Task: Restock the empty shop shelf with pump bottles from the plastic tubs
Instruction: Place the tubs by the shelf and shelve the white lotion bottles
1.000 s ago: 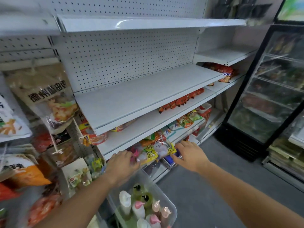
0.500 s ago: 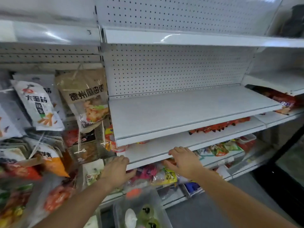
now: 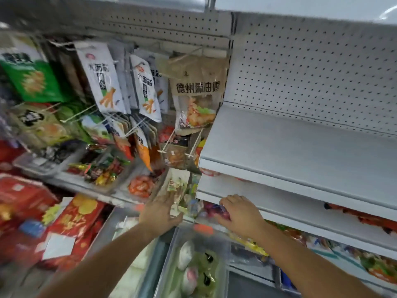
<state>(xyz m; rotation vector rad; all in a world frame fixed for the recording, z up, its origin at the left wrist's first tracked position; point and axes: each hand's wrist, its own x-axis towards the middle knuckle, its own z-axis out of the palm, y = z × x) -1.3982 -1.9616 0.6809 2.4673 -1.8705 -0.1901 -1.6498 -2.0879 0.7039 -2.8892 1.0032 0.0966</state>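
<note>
hovering just beyond the tub (image 3: 169, 257) of pump bottles (image 3: 190, 276): left hand (image 3: 160, 214), right hand (image 3: 239, 214).

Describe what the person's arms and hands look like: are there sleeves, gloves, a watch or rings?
Both the left forearm and the right forearm are bare; no sleeve is in view. The left hand and right hand wear no gloves. No watch or bracelet shows at the wrists. Blur hides whether a thin ring is worn.
</note>
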